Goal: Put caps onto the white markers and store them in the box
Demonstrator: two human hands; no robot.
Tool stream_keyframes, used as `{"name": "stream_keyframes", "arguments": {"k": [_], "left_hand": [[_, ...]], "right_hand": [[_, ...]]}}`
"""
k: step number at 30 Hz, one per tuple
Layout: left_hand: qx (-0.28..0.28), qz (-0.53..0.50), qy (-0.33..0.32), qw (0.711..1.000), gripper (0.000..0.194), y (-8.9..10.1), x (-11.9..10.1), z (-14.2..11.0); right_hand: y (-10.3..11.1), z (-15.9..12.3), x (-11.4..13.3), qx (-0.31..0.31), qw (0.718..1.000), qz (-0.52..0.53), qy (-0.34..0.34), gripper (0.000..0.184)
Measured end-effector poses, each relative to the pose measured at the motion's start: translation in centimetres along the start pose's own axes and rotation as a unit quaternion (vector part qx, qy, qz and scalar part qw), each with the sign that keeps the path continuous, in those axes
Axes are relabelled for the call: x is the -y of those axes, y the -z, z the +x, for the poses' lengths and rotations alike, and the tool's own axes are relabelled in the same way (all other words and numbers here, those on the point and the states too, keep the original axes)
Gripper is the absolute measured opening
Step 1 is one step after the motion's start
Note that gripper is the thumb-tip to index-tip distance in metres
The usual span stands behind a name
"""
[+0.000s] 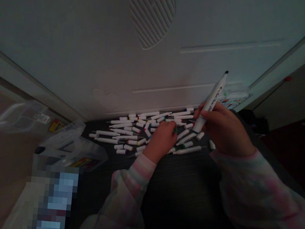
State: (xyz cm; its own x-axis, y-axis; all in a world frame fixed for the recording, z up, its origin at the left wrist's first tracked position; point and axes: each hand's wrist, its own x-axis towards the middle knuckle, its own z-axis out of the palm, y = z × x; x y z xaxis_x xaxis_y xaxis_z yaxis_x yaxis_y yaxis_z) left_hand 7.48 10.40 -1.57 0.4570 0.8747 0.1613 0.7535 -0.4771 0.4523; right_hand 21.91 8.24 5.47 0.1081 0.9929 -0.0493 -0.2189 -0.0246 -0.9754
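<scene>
My right hand (224,126) is closed around a white marker (213,98) with dark lettering on its barrel. The marker is tilted, its dark tip pointing up and away. Lower and to the left, my left hand (163,138) reaches into a spread of white markers (108,133) and short white caps (121,151) with coloured ends. Its fingers are curled down, and a bit of green shows beside them; whatever they grip is mostly hidden. Several uncapped markers and loose caps lie around both hands on the dark surface (178,188).
An open clear plastic case (92,155) stands at the left, its lid (21,117) tipped back. A white panel (67,50) with raised hearts rises behind the markers. At the right back lies a clear package with a colourful print (236,100). A blurred bluish patch covers the lower left.
</scene>
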Motion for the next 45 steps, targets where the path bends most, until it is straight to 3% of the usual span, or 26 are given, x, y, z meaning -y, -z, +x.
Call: {"name": "stream_keyframes", "arguments": {"k": [23,33,45], "left_hand": [[0.041,0.075,-0.049,0.995,0.015,-0.4,0.2,-0.2],[-0.03,0.146,0.066,0.987,0.027,2.2,3.9,0.1],[-0.01,0.164,0.088,0.982,0.027,1.0,4.4,0.1]], "right_hand": [[-0.3,-0.1,0.2,-0.003,1.0,0.0,-0.007,0.009],[-0.2,0.0,0.0,0.008,1.0,0.001,0.0,0.007],[0.0,0.1,-0.3,0.0,1.0,0.002,-0.003,0.009]]}}
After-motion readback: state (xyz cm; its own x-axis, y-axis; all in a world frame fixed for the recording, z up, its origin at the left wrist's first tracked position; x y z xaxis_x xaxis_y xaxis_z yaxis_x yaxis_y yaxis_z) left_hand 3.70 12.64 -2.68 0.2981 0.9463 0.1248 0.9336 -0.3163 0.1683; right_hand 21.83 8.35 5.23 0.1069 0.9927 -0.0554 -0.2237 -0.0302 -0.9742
